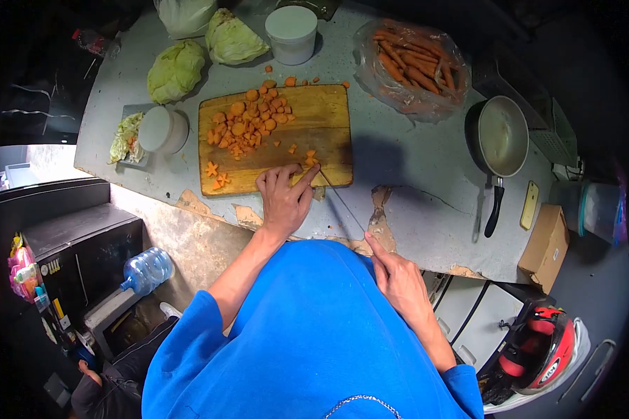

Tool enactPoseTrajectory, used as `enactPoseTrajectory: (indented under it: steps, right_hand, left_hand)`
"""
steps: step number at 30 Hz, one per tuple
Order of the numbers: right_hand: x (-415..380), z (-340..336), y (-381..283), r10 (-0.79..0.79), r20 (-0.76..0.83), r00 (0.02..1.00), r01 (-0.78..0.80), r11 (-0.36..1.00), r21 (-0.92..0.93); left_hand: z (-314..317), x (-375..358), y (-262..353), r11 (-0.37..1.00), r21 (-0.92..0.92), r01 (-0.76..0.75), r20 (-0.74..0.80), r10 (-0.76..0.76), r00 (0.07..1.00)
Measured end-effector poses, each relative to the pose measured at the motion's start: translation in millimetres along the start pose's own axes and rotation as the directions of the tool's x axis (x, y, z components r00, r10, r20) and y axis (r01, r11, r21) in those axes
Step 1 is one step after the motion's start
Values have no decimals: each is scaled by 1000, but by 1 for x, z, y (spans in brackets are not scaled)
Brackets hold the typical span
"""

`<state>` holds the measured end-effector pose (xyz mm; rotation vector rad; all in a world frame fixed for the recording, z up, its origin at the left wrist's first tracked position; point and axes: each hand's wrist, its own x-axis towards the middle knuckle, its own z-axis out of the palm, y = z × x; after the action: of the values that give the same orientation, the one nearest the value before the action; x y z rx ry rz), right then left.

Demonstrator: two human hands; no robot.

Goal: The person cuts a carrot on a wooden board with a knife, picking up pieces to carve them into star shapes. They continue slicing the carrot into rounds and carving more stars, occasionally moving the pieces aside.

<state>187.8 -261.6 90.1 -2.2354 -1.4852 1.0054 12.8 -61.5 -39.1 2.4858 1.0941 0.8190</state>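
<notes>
A wooden cutting board (321,119) lies on the grey table, with a heap of cut carrot pieces (251,119) on its upper left part. My left hand (285,199) rests at the board's front edge, its fingertips pressed near a small carrot piece (312,158). A thin knife (342,202) reaches from that piece toward my right hand (400,283), which is closed round its handle with the index finger along the top. Several star-shaped carrot slices (217,176) lie at the board's lower left.
Behind the board are two cabbages (177,71), a lidded white tub (291,42) and a bag of carrots (419,66). Another white tub (163,130) stands left; a pan (502,136) and yellow phone-like object (530,204) lie right. Another person's hand (89,373) shows lower left.
</notes>
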Motion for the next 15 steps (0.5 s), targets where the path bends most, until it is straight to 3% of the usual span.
enactPoseTrajectory:
  steps: [4, 7, 9, 13, 15]
  right_hand:
    - [3, -8, -2, 7, 3, 1000, -7, 1000, 0]
    - [8, -20, -3, 93, 66, 994, -102, 984, 149]
    - [9, -26, -7, 200, 188, 962, -240, 946, 220]
    - [5, -19, -5, 171, 168, 971, -206, 953, 223]
    - [1, -8, 3, 75, 77, 994, -91, 968, 233]
  left_hand:
    - [1, 1, -1, 1000, 0, -2, -1, 2, 1000]
    - [-1, 4, 1, 1000, -13, 21, -14, -21, 1000]
    - [-1, 10, 1, 957, -197, 212, -4, -217, 976]
    - [-12, 25, 5, 964, -103, 247, 8, -247, 969]
    - [-17, 31, 7, 953, -99, 287, 112, -276, 955]
